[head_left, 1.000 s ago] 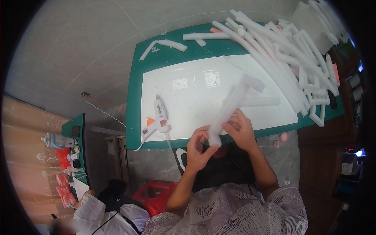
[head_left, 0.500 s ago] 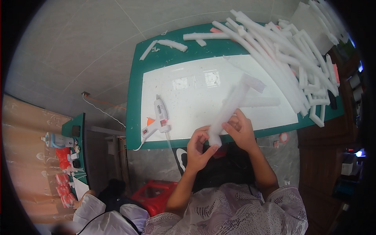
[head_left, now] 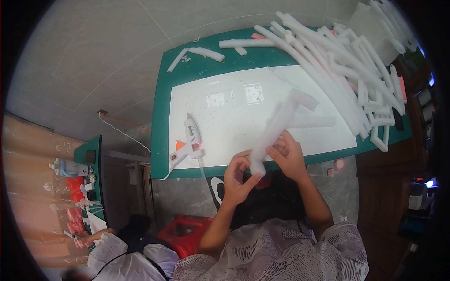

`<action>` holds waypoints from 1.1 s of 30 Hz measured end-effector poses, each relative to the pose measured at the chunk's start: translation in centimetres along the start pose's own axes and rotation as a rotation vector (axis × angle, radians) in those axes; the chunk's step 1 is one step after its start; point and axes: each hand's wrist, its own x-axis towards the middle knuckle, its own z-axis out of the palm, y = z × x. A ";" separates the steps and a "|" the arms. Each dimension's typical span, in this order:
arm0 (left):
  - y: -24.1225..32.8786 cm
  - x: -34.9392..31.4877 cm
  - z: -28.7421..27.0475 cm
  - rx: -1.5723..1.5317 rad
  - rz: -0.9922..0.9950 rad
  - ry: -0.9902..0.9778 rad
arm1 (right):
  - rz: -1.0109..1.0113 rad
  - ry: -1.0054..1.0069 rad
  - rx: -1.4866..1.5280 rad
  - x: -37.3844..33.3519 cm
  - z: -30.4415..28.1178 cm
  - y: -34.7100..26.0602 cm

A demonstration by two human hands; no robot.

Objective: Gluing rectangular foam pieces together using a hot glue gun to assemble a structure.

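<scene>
Between my hands is a white foam strip (head_left: 275, 126) with a short piece angled off at its far end and another at its near end. My left hand (head_left: 238, 175) grips the near end, thumb against the short piece. My right hand (head_left: 287, 155) pinches the strip's right side just above that corner. The far end reaches out over a white board (head_left: 225, 126), where another straight foam strip (head_left: 316, 122) lies. A white hot glue gun (head_left: 191, 138) with an orange part rests to the left of my hands, nozzle pointing away.
Long foam strips and bent foam frames (head_left: 375, 100) pile up at the right of the green table (head_left: 161, 100). Foam offcuts (head_left: 206, 53) lie at its far left. A red stool (head_left: 185, 234) stands lower left, beside a seated person (head_left: 119, 255) at another table.
My hands and the foam strip hold the same pose. At the lower left, the other person's hand has come into view over their table, with a small flat object in it.
</scene>
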 end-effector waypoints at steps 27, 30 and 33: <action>0.3 -1.1 -0.7 -0.021 -0.015 -0.105 | 0.014 -0.043 0.105 -0.5 -0.2 -0.1; 0.9 -1.5 -0.9 -0.027 -0.056 -0.130 | 0.023 -0.052 0.119 -0.7 -0.2 -0.3; 2.0 -2.0 -1.0 -0.036 -0.065 -0.133 | 0.089 -0.056 0.086 -0.9 0.1 -0.5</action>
